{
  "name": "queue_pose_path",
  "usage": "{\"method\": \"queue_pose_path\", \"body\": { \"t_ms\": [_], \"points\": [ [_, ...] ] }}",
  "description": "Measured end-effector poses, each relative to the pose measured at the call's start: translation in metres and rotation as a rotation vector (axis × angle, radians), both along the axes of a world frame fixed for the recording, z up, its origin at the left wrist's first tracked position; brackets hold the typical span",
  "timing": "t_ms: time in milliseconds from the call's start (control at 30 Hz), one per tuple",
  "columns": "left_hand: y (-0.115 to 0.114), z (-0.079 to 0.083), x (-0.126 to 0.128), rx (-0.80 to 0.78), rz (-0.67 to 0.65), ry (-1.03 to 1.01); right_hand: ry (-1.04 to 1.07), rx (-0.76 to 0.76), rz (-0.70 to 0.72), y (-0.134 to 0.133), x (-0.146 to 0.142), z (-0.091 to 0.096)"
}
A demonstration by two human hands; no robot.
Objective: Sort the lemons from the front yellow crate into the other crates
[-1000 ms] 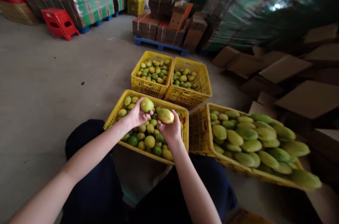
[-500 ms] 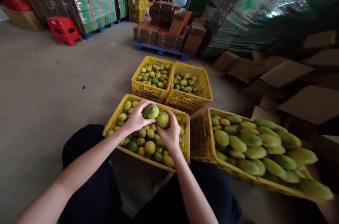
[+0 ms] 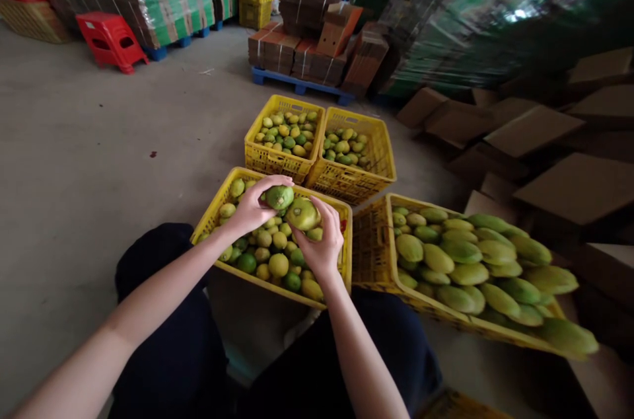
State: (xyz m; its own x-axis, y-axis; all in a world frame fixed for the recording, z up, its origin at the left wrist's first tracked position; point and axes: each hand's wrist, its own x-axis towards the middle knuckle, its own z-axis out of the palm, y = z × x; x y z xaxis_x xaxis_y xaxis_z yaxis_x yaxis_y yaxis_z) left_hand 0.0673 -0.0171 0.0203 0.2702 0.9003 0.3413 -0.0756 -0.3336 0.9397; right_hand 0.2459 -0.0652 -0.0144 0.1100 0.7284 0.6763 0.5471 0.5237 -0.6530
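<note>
My left hand [image 3: 252,207] is closed around a green lemon [image 3: 279,197], its stem end facing me. A yellow-green lemon [image 3: 302,213] is gripped by my right hand [image 3: 324,240], thumb below and fingers along its far side. The two fruits are side by side, close together, above a yellow plastic crate [image 3: 272,293]. That crate stands in front of my knees and holds many loose lemons [image 3: 279,265], green to yellow. My hands and forearms hide part of its contents.
Two more yellow crates [image 3: 280,162] [image 3: 341,185] of similar fruit stand just beyond. On the right, a crate [image 3: 376,244] is heaped with larger-looking elongated green-yellow fruit [image 3: 468,273]. Open cardboard boxes [image 3: 535,131] lie behind it. Further off are a loaded blue pallet [image 3: 297,84] and a red stool [image 3: 111,41].
Both fruits have been turned in my fingers; the left one now shows its stem end more squarely. My right hand's fingers have opened out a little. The view has tilted slightly downward.
</note>
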Motion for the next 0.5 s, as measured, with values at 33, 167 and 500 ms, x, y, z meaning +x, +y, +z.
{"method": "queue_pose_path", "body": {
  "t_ms": [33,167,500],
  "points": [
    [-0.001,0.002,0.000,-0.027,0.008,-0.005,0.072,-0.048,0.007,-0.002,-0.001,0.001],
    [-0.004,0.009,-0.001,-0.265,-0.025,-0.150,0.466,-0.223,0.028,-0.007,-0.007,0.005],
    [0.004,0.006,0.009,-0.956,0.001,-0.744,0.991,-0.550,0.389,0.000,-0.012,0.020]
  ]
}}
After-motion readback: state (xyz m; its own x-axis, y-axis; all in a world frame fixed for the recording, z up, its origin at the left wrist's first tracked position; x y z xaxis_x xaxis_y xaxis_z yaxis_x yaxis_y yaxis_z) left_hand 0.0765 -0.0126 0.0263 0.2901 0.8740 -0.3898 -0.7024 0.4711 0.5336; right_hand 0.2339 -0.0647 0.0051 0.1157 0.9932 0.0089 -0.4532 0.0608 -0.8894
